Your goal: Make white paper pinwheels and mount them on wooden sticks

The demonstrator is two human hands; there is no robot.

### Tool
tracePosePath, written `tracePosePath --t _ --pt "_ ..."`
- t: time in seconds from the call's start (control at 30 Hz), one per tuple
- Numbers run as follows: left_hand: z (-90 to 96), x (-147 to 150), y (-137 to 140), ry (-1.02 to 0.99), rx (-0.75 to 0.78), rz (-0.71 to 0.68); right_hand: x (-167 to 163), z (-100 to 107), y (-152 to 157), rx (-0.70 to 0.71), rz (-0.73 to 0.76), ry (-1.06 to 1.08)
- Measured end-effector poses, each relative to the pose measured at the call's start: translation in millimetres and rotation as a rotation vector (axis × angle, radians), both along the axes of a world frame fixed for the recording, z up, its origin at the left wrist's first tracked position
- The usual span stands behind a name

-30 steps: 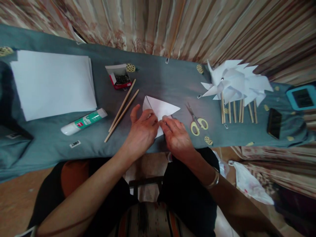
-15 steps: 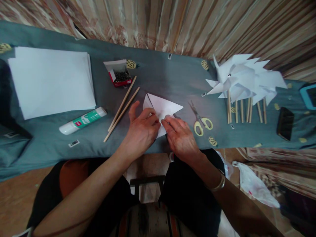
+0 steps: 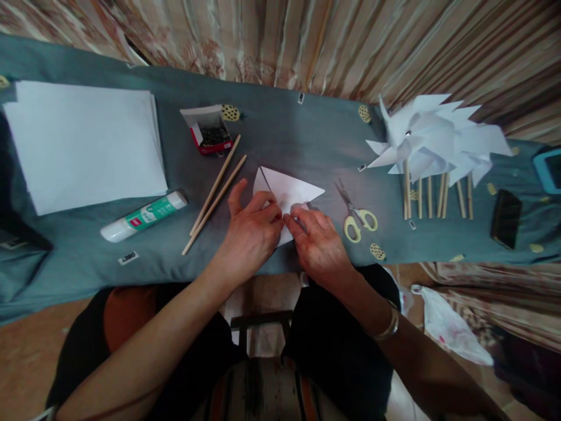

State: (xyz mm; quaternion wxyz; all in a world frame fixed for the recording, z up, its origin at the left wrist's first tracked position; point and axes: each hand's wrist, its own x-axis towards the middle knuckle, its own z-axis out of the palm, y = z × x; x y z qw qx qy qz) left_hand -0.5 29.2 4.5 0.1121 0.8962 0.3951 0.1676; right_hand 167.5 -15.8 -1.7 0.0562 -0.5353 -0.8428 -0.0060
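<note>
A white sheet of paper (image 3: 294,186), cut and partly folded, lies on the cloth-covered table under both hands. My left hand (image 3: 256,225) pinches it near the middle, with the index finger and thumb curled together. Close beside it, my right hand (image 3: 319,237) has its fingertips closed on the same paper, nearly touching the left ones. What lies exactly between the fingertips is hidden. Scissors (image 3: 356,213) with yellow handles rest just right of my right hand. Two wooden sticks (image 3: 217,199) lie left of my left hand.
A small open box of pins (image 3: 213,134) stands behind the sticks. On the left are a stack of white paper (image 3: 87,146) and a glue stick (image 3: 144,216). Several paper pinwheels (image 3: 442,137) on sticks and a dark phone (image 3: 507,219) lie at the right.
My right fingertips have shifted slightly on the paper, closer to the left ones. The view has turned a little; the table items otherwise look the same.
</note>
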Motion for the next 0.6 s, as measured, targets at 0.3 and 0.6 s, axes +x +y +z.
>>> tracePosePath --t 0.3,0.6 --pt "-2.7 -0.4 -2.4 -0.012 0.012 0.005 11.9 7.9 3.5 -0.13 -0.032 0.243" --pt "-8.0 1.4 -5.1 -0.031 0.056 0.034 13.9 8.9 9.0 -0.145 -0.056 0.368"
